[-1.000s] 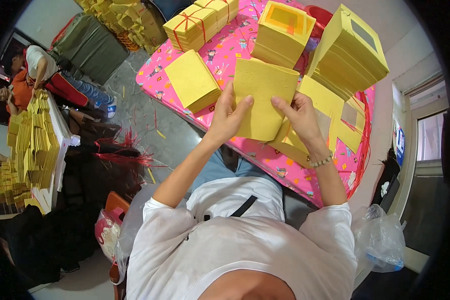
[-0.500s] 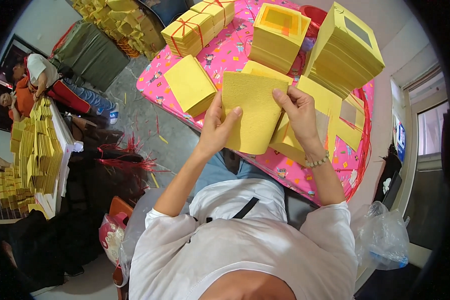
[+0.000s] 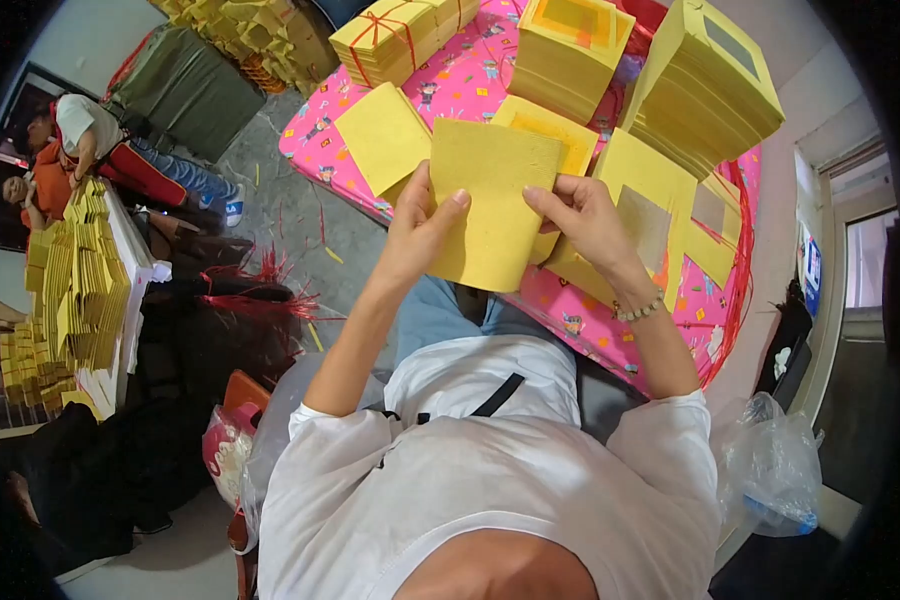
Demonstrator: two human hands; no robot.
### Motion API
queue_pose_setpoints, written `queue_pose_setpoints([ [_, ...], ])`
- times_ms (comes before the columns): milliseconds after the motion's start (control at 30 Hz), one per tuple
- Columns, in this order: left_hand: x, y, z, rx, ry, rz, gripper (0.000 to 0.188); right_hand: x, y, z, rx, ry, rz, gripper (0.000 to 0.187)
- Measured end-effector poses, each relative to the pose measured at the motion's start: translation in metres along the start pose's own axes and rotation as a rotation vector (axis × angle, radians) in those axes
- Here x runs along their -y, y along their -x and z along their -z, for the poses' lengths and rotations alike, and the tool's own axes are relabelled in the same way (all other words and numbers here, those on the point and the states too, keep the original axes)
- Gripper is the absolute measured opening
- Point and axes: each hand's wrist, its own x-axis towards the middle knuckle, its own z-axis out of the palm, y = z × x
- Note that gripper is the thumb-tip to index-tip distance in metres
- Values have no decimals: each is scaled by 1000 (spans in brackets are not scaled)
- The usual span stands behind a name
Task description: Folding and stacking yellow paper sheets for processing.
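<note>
A yellow piece of coarse joss paper (image 3: 490, 210) is held up over the near edge of the table, its lower end curving. My left hand (image 3: 412, 235) is closed on its left side, thumb on the face. On the right edge, my right hand (image 3: 590, 222) pinches it between thumb and fingers. Whether it is one sheet or several, I cannot tell. Behind it lie a low pile of plain yellow paper (image 3: 382, 140), a pile with an orange-framed print (image 3: 570, 128) and, at the right, yellow paper with grey squares (image 3: 625, 165).
Two tall yellow paper stacks (image 3: 570, 65) (image 3: 705, 110) and red-tied bundles (image 3: 390, 45) stand at the table's back. Pink patterned cloth (image 3: 610, 335) covers the table; red strings (image 3: 742, 270) hang at its right. Two people are beside another paper-laden table (image 3: 125, 260) at left.
The held paper has shifted slightly left and up with both hands. The view has moved a little, and the hands keep their grip.
</note>
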Motion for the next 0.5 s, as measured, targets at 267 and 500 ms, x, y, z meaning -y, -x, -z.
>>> queue_pose_setpoints([
  [267, -7, -3, 2, -52, 49, 71, 39, 0, -10, -6, 94, 141, -49, 31],
  [500, -10, -8, 17, -81, 4, 50, 36, 0, -22, -18, 138, 49, -49, 29],
])
